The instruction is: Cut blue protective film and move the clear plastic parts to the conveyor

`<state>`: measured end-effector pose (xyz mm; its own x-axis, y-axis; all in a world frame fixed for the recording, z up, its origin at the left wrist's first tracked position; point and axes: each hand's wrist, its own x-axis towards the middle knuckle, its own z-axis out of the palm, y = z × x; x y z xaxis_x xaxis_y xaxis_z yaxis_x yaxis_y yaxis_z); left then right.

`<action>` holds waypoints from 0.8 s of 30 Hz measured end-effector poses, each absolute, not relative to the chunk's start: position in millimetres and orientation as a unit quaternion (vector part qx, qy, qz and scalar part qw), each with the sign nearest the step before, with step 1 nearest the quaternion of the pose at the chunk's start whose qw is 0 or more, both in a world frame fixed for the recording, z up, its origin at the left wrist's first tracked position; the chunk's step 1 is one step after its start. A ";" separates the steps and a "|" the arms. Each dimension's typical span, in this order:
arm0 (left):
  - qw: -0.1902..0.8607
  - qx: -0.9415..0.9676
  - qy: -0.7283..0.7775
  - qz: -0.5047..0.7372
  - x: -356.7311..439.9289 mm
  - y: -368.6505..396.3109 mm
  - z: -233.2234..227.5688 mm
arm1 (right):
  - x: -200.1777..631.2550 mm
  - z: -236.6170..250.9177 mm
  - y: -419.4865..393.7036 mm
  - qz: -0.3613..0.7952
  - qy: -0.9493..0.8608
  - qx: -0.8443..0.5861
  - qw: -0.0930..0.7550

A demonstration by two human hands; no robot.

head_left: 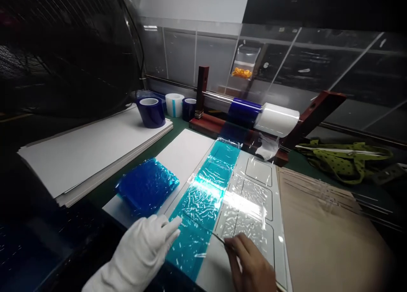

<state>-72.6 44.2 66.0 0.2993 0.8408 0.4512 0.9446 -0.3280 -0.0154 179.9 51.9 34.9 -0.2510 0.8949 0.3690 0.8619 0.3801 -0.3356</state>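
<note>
My left hand (149, 241), in a white glove, is at the near left edge of a strip of clear blue protective film (219, 169). Its fingers are curled and drawn together; whatever is between them cannot be made out. My bare right hand (251, 262) is closed around a thin metal tool (218, 237), whose tip points left over the blue film. The film lies wrinkled on a white printed sheet (259, 173) with rounded black outlines. Beside it, a wrinkled clear film (244, 207) covers part of the sheet. A crumpled pad of blue film (148, 186) lies left of the strip.
A dark red stand (202, 88) carries a blue film roll (244, 111) and a clear film roll (276, 119). White sheets (95, 143) are stacked at left, with a blue roll (152, 113) on them. Brown cardboard (321, 224) and a green dotted bag (343, 156) lie at right.
</note>
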 end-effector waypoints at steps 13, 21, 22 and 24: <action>0.064 -0.694 -0.704 -0.134 -75.0 24.5 24.5 | 61.9 40.2 106.6 0.000 -0.862 -0.499 0.090; -0.122 -0.551 -0.783 -0.263 -104.0 1.3 4.7 | 103.2 46.4 88.4 0.011 -0.857 -0.514 0.034; -0.173 -0.510 -0.807 -0.243 -108.8 -4.7 3.8 | 117.1 47.6 82.5 0.012 -0.854 -0.519 0.027; -0.313 -0.430 -0.827 -0.182 -114.2 -14.0 4.1 | 146.8 48.6 70.4 0.005 -0.848 -0.529 0.005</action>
